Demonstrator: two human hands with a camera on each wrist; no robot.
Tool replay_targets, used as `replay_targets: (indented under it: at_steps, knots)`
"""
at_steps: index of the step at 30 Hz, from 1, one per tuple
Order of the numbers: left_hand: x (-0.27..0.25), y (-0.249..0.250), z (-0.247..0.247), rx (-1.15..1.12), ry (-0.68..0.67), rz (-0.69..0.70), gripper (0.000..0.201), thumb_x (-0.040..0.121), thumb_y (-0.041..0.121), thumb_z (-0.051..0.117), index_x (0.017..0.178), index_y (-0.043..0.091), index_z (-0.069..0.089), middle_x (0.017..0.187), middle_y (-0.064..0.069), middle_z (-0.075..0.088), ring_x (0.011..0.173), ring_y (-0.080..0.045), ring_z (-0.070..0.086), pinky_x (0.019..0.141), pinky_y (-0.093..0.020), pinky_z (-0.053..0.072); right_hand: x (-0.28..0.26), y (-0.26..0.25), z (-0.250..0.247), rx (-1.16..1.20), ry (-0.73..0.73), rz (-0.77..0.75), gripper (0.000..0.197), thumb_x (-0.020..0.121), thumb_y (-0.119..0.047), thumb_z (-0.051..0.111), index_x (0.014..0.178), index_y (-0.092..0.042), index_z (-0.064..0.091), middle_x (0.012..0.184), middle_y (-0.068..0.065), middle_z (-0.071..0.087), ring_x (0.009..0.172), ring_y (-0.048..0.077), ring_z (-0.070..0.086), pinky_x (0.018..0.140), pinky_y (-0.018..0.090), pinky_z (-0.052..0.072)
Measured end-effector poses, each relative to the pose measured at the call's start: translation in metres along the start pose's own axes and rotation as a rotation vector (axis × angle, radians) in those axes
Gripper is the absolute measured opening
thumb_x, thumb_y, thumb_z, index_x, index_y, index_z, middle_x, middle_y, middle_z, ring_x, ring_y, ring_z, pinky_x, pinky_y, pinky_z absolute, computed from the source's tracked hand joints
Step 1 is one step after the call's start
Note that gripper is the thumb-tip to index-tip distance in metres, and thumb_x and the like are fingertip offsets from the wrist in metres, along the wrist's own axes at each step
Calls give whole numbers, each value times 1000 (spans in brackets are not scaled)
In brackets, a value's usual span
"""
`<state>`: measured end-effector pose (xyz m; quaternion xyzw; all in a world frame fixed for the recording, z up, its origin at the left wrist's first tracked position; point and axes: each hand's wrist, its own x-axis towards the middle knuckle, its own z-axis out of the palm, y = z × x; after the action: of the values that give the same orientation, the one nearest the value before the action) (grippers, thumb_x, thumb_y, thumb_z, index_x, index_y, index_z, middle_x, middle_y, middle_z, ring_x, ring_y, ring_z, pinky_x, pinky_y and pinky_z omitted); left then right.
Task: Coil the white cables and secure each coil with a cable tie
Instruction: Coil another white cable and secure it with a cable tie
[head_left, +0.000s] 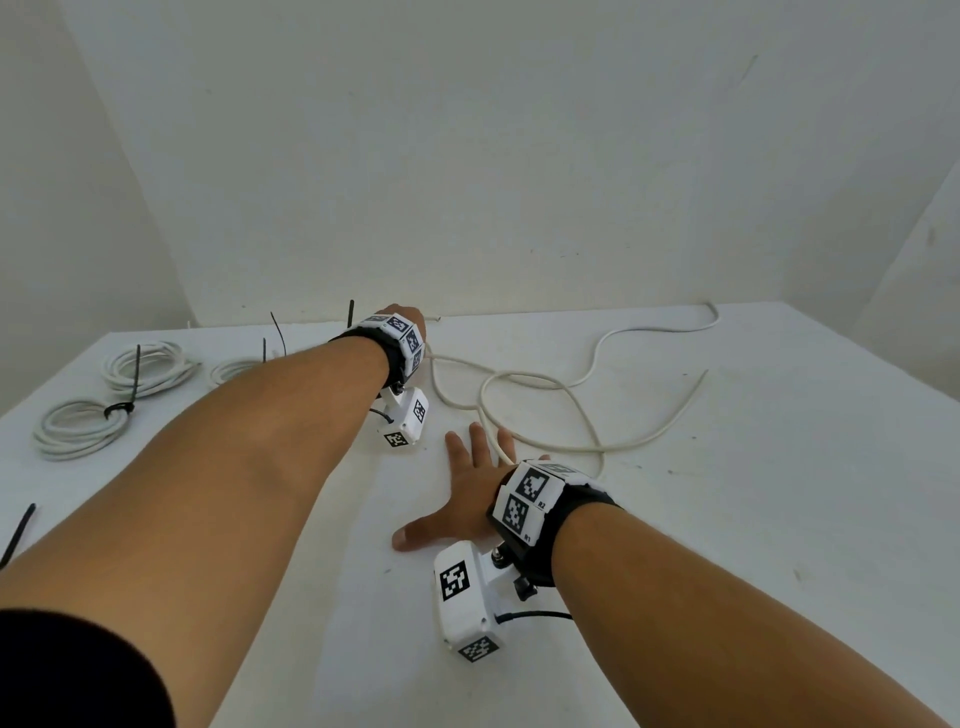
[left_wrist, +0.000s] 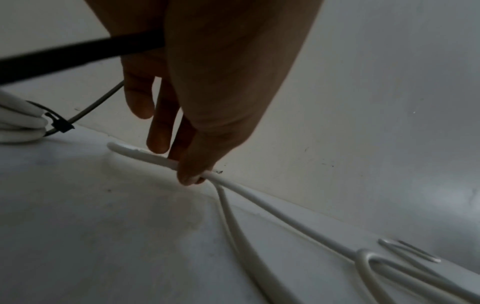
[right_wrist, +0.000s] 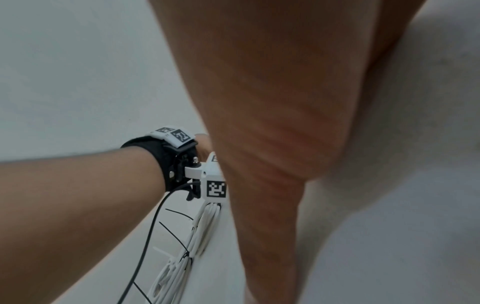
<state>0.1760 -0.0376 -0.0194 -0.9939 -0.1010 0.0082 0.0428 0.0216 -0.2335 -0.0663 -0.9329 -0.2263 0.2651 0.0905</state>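
A loose white cable (head_left: 524, 375) sprawls in open loops over the middle and right of the white table (head_left: 753, 519). My left hand (head_left: 410, 318) reaches to the far edge by the wall. In the left wrist view, the left hand (left_wrist: 191, 174) pinches the cable (left_wrist: 259, 201) a short way from its free end (left_wrist: 114, 146), between thumb and fingertip. My right hand (head_left: 470, 467) lies flat on the table with fingers spread, its fingertips at a strand of the same cable. The right wrist view shows only the right hand's palm (right_wrist: 272, 164).
Three tied white coils (head_left: 143, 366) (head_left: 78, 428) (head_left: 234, 369) lie at the left, each with a black cable tie (head_left: 118, 410) sticking up. A loose black tie (head_left: 18, 535) lies at the near left edge. White walls close the back and sides.
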Motion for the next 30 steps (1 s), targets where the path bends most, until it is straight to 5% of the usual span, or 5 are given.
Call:
replay_targets:
  at_steps: [3,7,12,23,30]
  knots:
    - [-3,-4,-12,-65,95,-12,14,81,21,63,88,14,72,100,-4,74,84,-25,68,77,-30,52,1,0,-1,-21,-3,1,144,51,-92,62,153,-33,-21,162,-4,-28,144,31,-35,117,67,-2]
    - [-21,7,-45,-172,334,-22,16,94,23,56,101,21,70,112,-3,66,106,-30,61,91,-41,44,1,0,-1,-26,2,-3,145,51,-93,61,153,-32,-22,162,-3,-28,145,32,-33,118,65,-2]
    - [-37,9,-70,-400,541,22,19,98,27,52,102,13,64,103,-10,68,94,-32,61,71,-34,43,0,1,-2,-26,14,-2,144,52,-91,63,153,-32,-21,162,-4,-27,145,33,-32,118,66,1]
    - [-124,-4,-92,-621,467,24,19,95,32,58,98,15,67,89,-5,64,76,-24,59,67,-30,45,-15,-5,-3,-101,70,-10,136,59,-93,56,156,-27,-14,165,5,-18,149,39,-21,121,60,0]
    - [-172,-18,-70,-735,348,25,15,93,33,62,97,19,69,72,3,60,63,-17,54,62,-25,42,-57,-30,-27,164,434,-445,32,92,-40,66,113,-17,71,116,1,69,106,18,63,100,37,50]
